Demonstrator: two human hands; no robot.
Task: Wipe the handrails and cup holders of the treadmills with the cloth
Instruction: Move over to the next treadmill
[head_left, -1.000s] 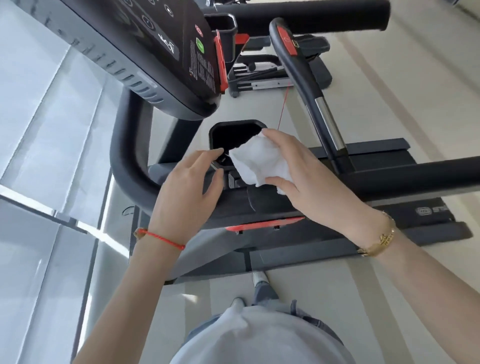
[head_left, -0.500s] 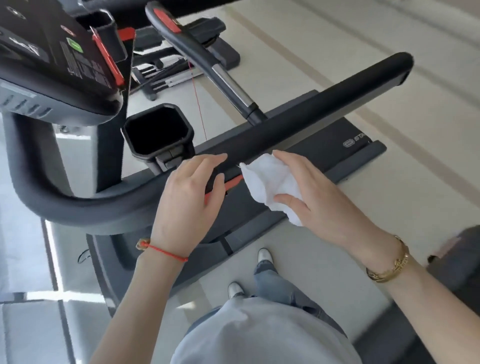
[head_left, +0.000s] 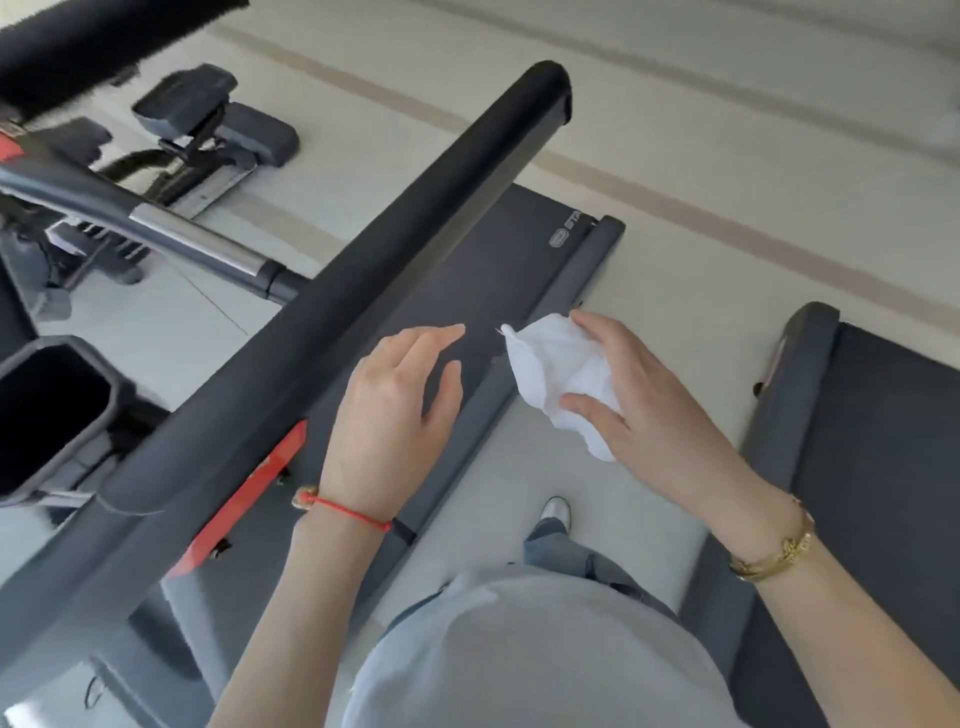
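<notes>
Right hand (head_left: 654, 410) pinches the cloth (head_left: 558, 379) between thumb and fingers; cloth bunched, white, soft and crumpled, hanging to the right of the handrail (head_left: 363, 275), not touching it. Left hand (head_left: 395, 415) held with fingers loosely spread, holding nothing, between handrail and cloth, clear of both. Handrail: long black matte padded cylinder, rounded end cap. Cup holder (head_left: 47, 410): black, octagonal, hard plastic, just left of the handrail's near part.
</notes>
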